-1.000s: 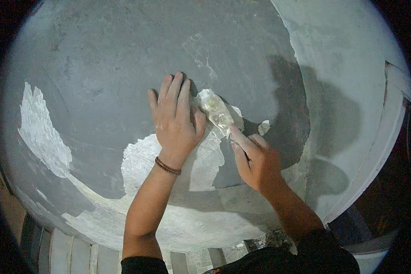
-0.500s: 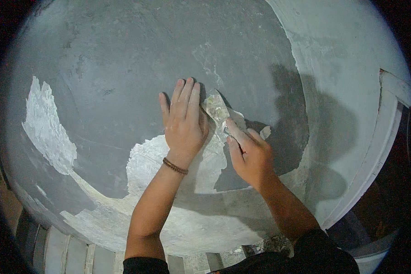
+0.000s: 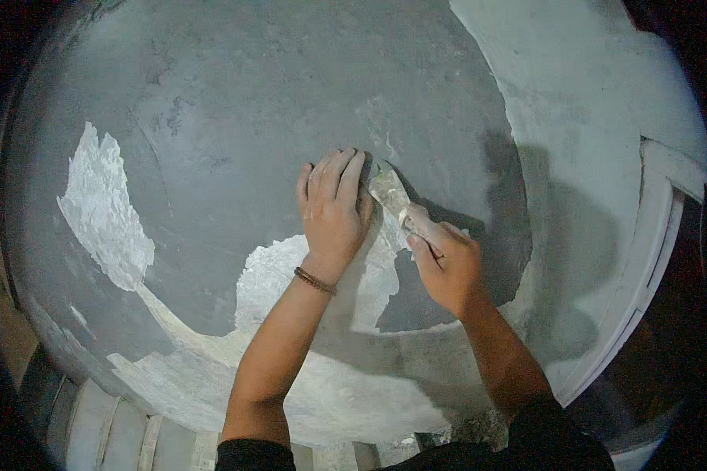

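In front of me is a wall with a dark grey coating (image 3: 236, 118) and bare pale patches where that layer is gone. My right hand (image 3: 448, 263) grips a putty knife (image 3: 390, 190), its blade pointing up and left against the wall at the top of the middle pale patch (image 3: 271, 275). Just left of the blade, my left hand (image 3: 334, 208) rests on the grey surface, fingers lying upward and slightly bent. It holds nothing that I can see. A brown bead bracelet (image 3: 316, 281) circles the left wrist.
Another ragged pale patch (image 3: 108, 208) shows at the left. A lighter wall area (image 3: 573, 141) borders the grey on the right, beside a white frame edge (image 3: 658, 228). Slatted pale pieces (image 3: 126, 436) stand along the lower left. My shadow falls across the right side.
The view has shifted a little. The putty knife's blade now tilts more to the left, and a loose pale flake beside my right hand is no longer plainly visible. My left fingers are more bent.
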Available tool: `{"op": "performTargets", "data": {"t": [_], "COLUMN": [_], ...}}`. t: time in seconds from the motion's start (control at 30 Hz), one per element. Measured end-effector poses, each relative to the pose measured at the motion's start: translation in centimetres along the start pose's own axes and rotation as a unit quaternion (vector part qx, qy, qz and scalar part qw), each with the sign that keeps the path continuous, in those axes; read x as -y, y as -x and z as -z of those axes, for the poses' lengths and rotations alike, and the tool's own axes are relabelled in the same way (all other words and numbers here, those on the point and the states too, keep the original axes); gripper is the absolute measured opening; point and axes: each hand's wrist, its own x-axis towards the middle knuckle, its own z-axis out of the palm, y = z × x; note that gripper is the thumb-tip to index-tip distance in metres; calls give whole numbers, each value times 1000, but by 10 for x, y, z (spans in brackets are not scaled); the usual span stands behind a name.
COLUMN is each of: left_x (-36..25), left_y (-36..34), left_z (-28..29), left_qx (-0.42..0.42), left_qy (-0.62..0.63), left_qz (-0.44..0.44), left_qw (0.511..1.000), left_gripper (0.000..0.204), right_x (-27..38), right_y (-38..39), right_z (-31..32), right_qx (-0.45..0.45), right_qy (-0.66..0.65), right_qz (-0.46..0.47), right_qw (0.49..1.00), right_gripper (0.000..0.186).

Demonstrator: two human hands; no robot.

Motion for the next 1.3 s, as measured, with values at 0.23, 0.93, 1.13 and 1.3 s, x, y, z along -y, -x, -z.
{"op": "performTargets", "data": {"t": [0.23,0.93,1.13,1.3], "left_x": [9,9,11,9], "left_y": [-14,-11,-11,-13], "left_z": [-2,-6,-8,-9], "left_qx": [-33,-93,-75,-63], "left_qy": [6,48,35,36], "left_qz": [-27,41,43,56], "left_qw": [999,994,996,996], "left_gripper": [31,49,53,54], "right_x": [-15,-17,-13,-3], "right_y": [5,40,8,-1], "right_z": [17,-1,-24,-30], "right_qx": [-13,40,-24,-50], "right_qy": [-28,42,22,15], "right_qz": [-11,-15,39,55], "right_qw": [999,998,999,997], "right_gripper": [37,50,50,46]}}
